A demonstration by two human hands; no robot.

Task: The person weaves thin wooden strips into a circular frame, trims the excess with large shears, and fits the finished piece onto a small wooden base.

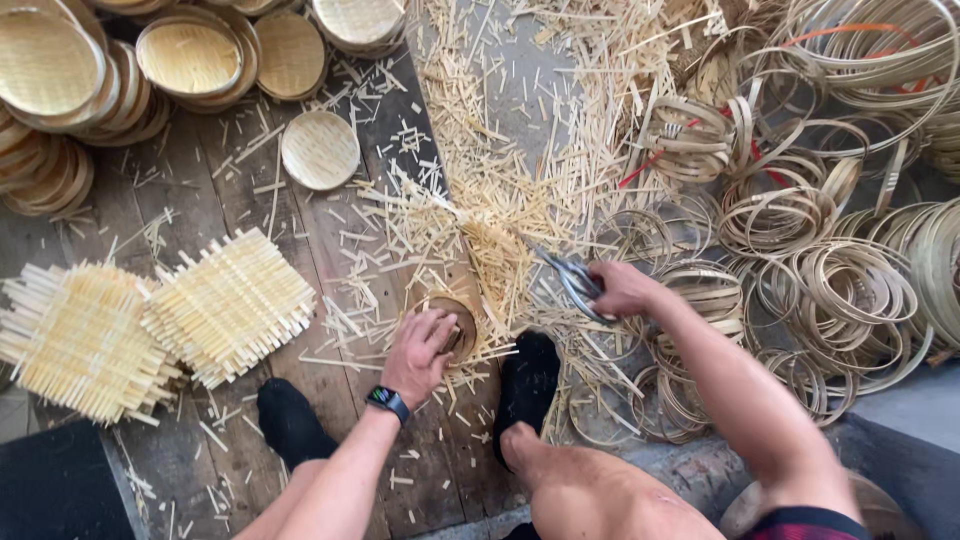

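My left hand point(421, 352) presses down on a small round bamboo tray point(460, 322) that lies on the wooden floor, with loose strip ends sticking out past its rim. My right hand point(622, 288) grips a pair of metal scissors point(570, 276), blades pointing up and left toward the cut strips. A dark watch point(388, 401) sits on my left wrist. Both feet in black socks rest on either side of the tray.
Two square woven bamboo mats point(150, 320) lie at the left. Stacks of finished round trays point(190, 55) fill the upper left, one single tray point(320, 150) apart. Bamboo hoops point(830, 270) pile at the right. Cut strip scraps point(500, 150) litter the middle.
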